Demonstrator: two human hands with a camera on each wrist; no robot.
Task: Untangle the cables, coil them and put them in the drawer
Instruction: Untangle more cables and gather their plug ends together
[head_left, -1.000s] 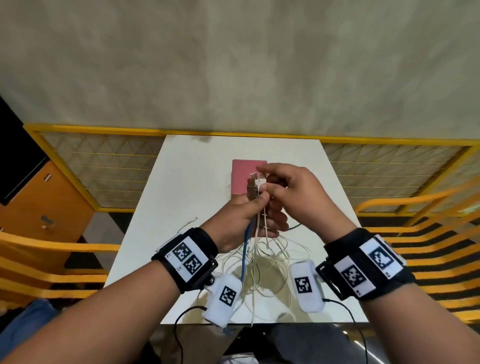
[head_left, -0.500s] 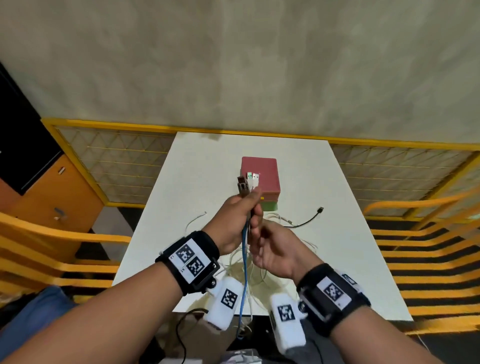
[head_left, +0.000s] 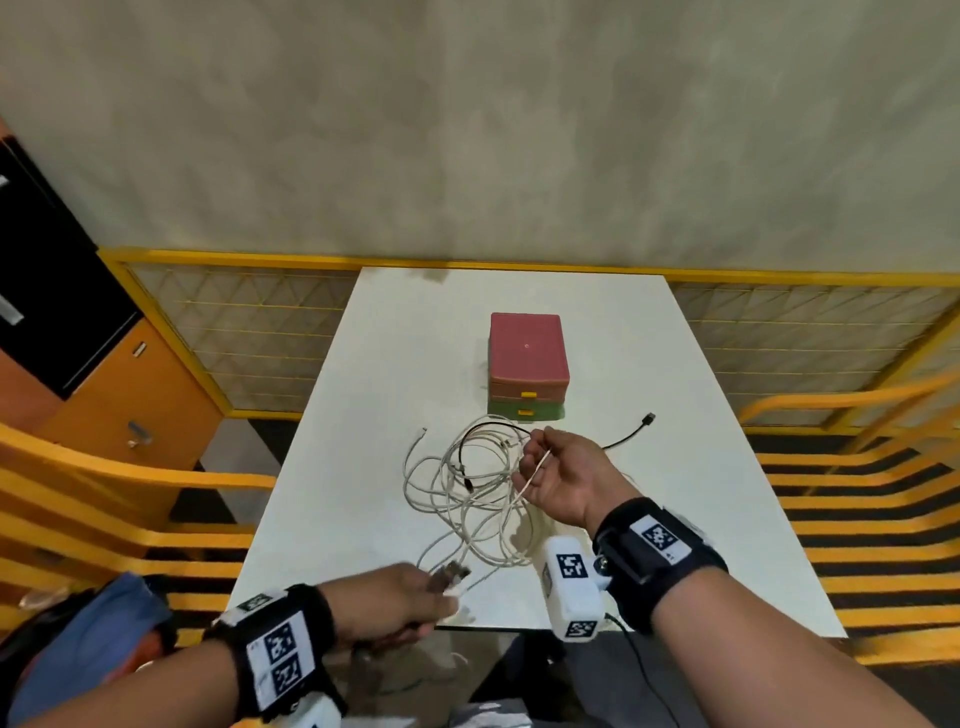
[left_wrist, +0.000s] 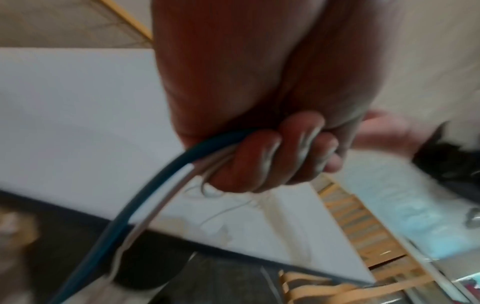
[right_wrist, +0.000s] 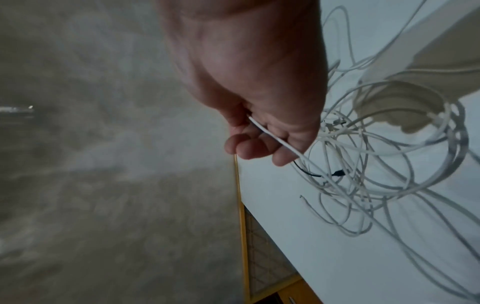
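A tangle of white cables (head_left: 467, 493) lies in loops on the white table (head_left: 649, 364), with a black cable (head_left: 626, 436) running through it to the right. My left hand (head_left: 395, 597) is low at the table's near edge and grips a bundle of cable ends, their plugs (head_left: 452, 571) sticking out of the fist. The left wrist view shows its fingers (left_wrist: 272, 156) curled round a blue cable (left_wrist: 145, 197) and white ones. My right hand (head_left: 556, 473) is raised over the tangle and pinches one white cable (right_wrist: 275, 137). The small drawer unit (head_left: 527, 364) stands behind, drawers closed.
Yellow railings (head_left: 104, 493) flank the table on both sides, with a mesh fence (head_left: 234, 332) behind. An orange cabinet (head_left: 119, 395) stands at the left. Blue cloth (head_left: 78, 649) lies by my left forearm.
My left hand has dropped from in front of the drawer unit to the table's near edge, keeping the plugs. My right hand moved right and up, now pinching one white cable. The camera tilted up.
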